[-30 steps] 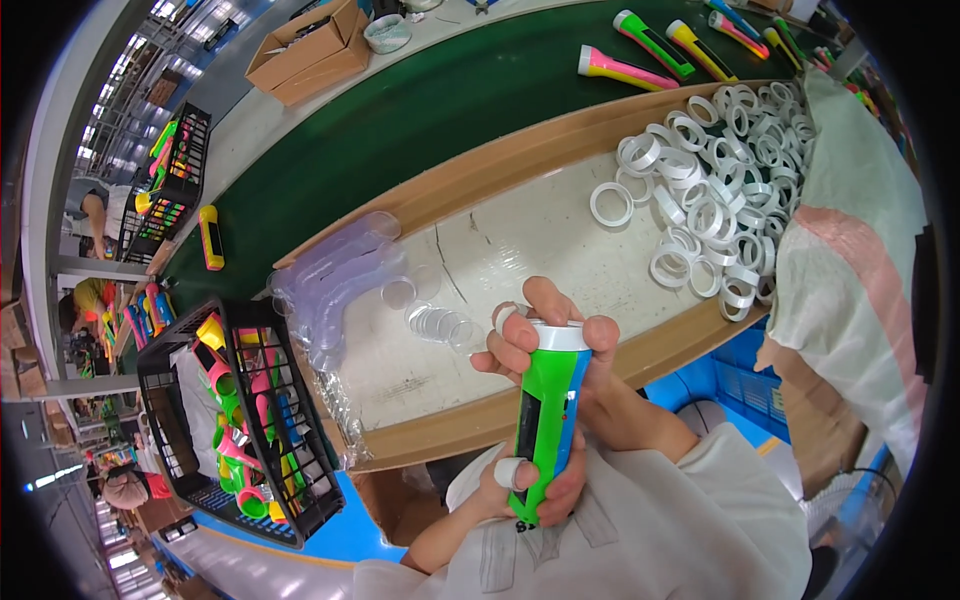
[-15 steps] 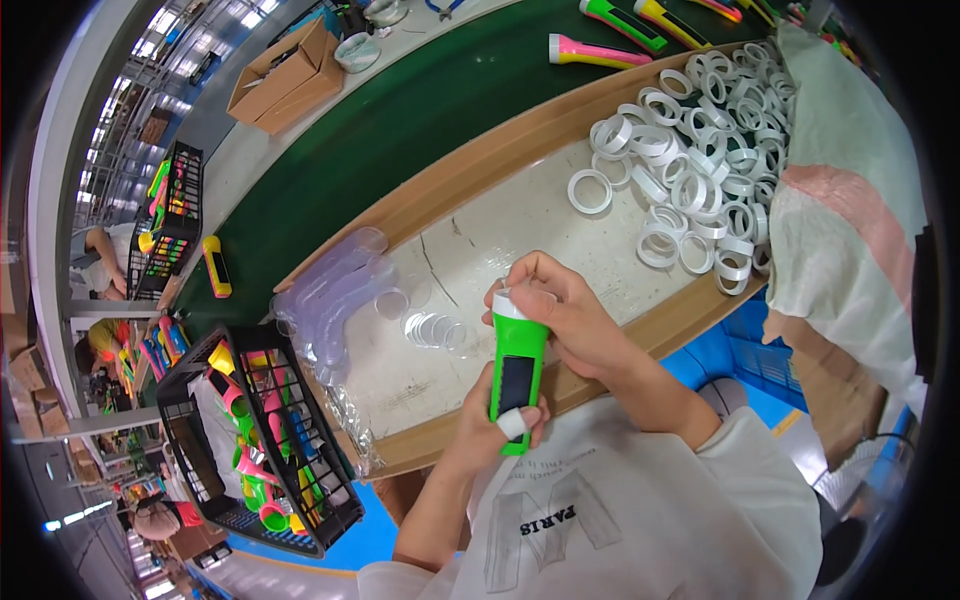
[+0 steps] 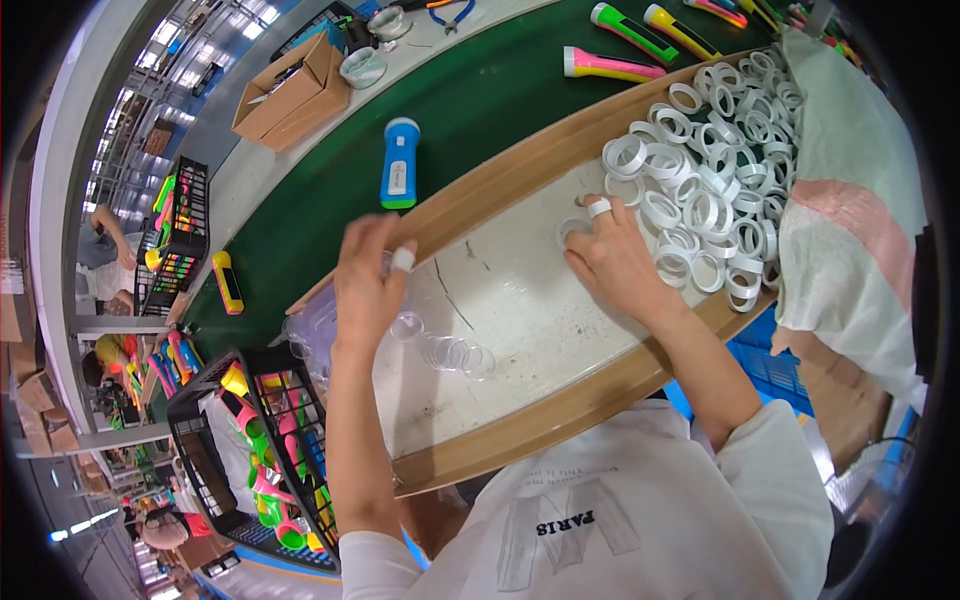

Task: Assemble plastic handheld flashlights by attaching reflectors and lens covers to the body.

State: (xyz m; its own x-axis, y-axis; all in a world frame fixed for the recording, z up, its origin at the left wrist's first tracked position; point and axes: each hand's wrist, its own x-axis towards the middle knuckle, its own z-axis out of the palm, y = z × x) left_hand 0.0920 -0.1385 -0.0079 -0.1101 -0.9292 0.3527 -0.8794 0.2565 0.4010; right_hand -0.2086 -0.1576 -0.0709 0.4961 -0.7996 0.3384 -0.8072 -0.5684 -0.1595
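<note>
My left hand (image 3: 368, 285) is above the near-left part of a shallow cardboard-edged tray (image 3: 520, 370), its fingers smeared by motion and a white wrap on its thumb. Close beside it lie a heap of clear discs (image 3: 318, 325) and a fanned row of clear discs (image 3: 458, 355). At the edge of a pile of white rings (image 3: 700, 205) is my right hand (image 3: 620, 255), fingers apart, one wrapped in white. Its fingertips touch or nearly touch a pale ring (image 3: 568, 234). On the green belt past the tray lies a blue flashlight (image 3: 399, 165).
More flashlights (image 3: 635, 33) lie along the belt (image 3: 480, 90), including a yellow one (image 3: 227, 282) at left. A black crate (image 3: 255, 455) of colourful parts stands at lower left. A white sack (image 3: 850, 200) borders the tray at right; a cardboard box (image 3: 292, 95) sits behind.
The green flashlight has left my hands. My left hand has moved up and left towards the clear discs, my right up to the rings. A blue flashlight has appeared on the belt.
</note>
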